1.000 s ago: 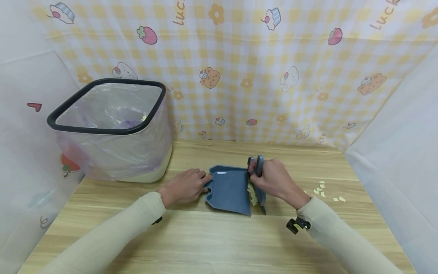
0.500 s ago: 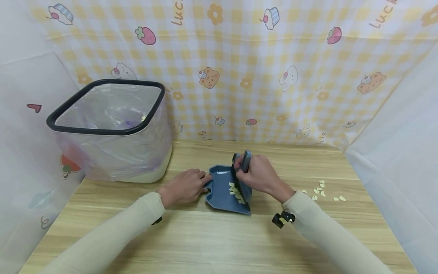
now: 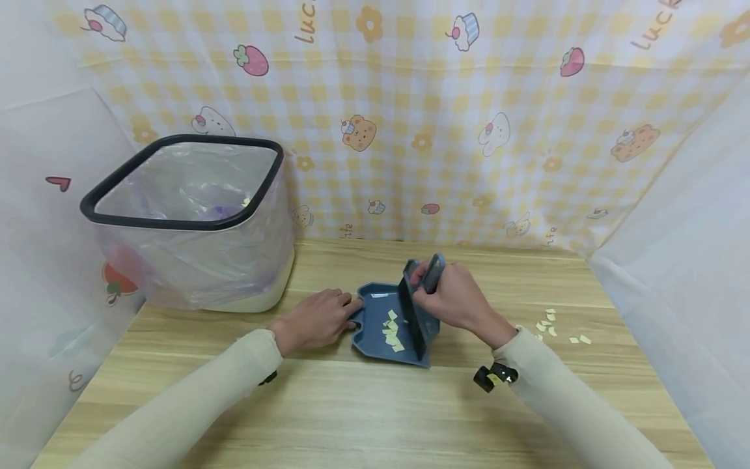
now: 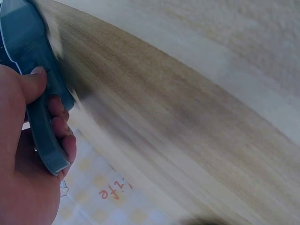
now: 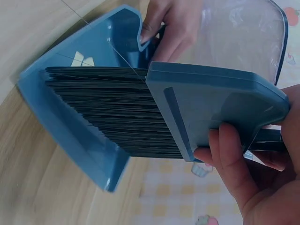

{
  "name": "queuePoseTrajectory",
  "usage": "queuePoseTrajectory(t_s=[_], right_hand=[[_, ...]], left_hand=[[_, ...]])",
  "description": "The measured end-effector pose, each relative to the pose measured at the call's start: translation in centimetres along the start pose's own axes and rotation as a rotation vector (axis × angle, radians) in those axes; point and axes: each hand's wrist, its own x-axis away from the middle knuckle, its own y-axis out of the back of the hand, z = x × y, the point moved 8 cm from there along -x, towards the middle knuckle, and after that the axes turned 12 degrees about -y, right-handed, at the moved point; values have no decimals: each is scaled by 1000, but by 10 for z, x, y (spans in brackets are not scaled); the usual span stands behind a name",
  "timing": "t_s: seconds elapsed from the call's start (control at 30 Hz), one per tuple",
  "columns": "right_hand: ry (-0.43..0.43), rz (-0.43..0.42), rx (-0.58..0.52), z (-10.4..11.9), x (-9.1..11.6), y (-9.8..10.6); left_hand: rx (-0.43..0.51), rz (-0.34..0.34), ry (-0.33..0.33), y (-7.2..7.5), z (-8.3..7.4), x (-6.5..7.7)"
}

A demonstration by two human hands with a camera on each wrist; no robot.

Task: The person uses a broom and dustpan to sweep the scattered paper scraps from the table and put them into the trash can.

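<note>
A blue-grey dustpan (image 3: 375, 335) lies flat on the table, its lip toward the right. My left hand (image 3: 316, 318) grips its handle (image 4: 47, 136), fingers curled round it in the left wrist view. In my right hand (image 3: 459, 296) is a blue hand brush (image 5: 211, 101), held by its handle and body. The dark bristles (image 5: 112, 110) stand over the dustpan near its lip; whether they touch the pan I cannot tell. Several pale yellow paper scraps (image 3: 392, 332) lie in the pan, left of the brush. More yellow scraps (image 3: 551, 322) lie on the table beyond my right wrist.
A bin (image 3: 193, 260) with a black rim and a clear plastic liner stands at the left, behind my left arm. Behind the wooden table (image 3: 351, 417) hangs a yellow checked cloth (image 3: 422, 176). White sheets (image 3: 691, 247) close off the sides.
The brush swept left from the dustpan's lip into the pan, carrying scraps inside, then drew back slightly right, leaving them apart from the bristles. My left hand and the dustpan stayed still.
</note>
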Motion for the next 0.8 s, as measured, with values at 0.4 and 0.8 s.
queuePoseTrajectory(t_s=[0.4, 0.8], right_hand=[[37, -7, 121, -8, 12, 6], [102, 57, 20, 11, 6, -14]], left_hand=[[18, 15, 9, 0, 0, 0], [33, 19, 15, 0, 2, 0]])
